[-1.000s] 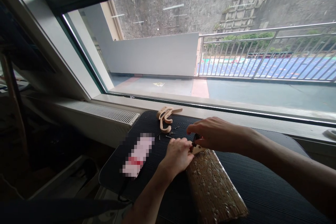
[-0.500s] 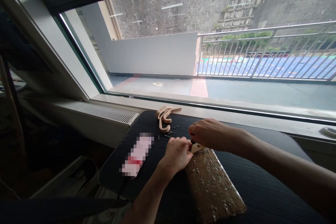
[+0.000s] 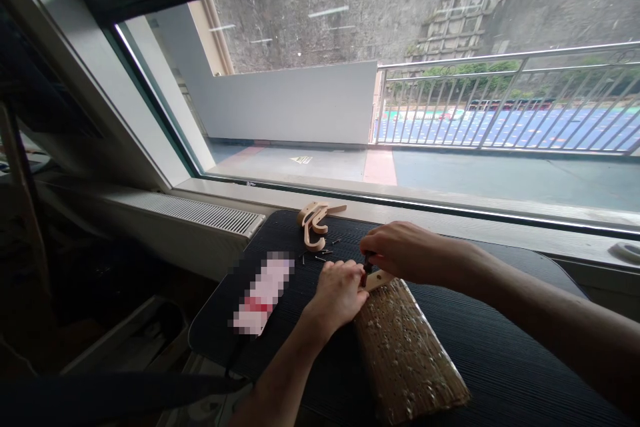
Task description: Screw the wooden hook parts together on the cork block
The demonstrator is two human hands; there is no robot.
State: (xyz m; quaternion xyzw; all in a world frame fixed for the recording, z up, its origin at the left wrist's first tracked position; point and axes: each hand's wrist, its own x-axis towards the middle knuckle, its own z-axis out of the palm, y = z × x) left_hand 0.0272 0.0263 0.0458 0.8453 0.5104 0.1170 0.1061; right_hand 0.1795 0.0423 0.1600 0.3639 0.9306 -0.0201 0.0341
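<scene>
On the far end of a brown, pitted board (image 3: 413, 353) lies a pale wooden hook (image 3: 379, 279) with a hole in it. My left hand (image 3: 336, 297) is closed round the hook's left side, pressing it to the board edge; its fingertips are partly hidden. Above it, my right hand (image 3: 400, 250) grips a small dark screwdriver (image 3: 369, 267), held upright with its tip down at the hook. Most of the handle is covered by my fingers. Beyond my left hand sit more wooden hooks (image 3: 314, 230), with several loose screws (image 3: 324, 253) beside them.
The black table (image 3: 500, 347) carries everything. A blurred pink-and-white item (image 3: 263, 293) lies on its left side. Behind the table run a window sill (image 3: 400, 217) and a large window, with a white radiator (image 3: 195, 210) at the left.
My right hand has turned slightly around the screwdriver, so more of the tool shows. My left hand, the hook and the board stay in place.
</scene>
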